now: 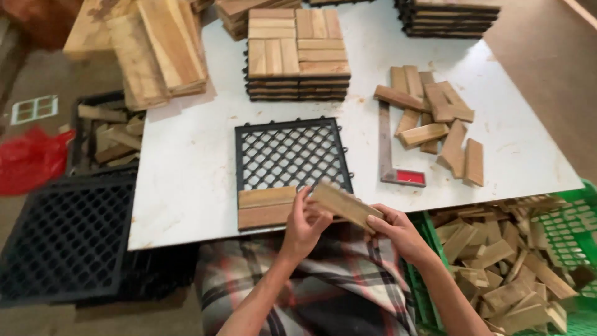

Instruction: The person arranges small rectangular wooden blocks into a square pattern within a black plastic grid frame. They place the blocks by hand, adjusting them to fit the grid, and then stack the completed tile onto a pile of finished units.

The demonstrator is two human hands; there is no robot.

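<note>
1. Left hand (303, 225) pinches the near end of a wooden slat (346, 206), fingers pressed together around it.
2. Just left of that grip, two slats (266, 207) sit on a black plastic grid (290, 154) lying on the white table (186, 168).
3. Right hand (398, 231) clasps the slat's far end.
4. Further right, a green crate (575, 230) holds loose slats.
</note>
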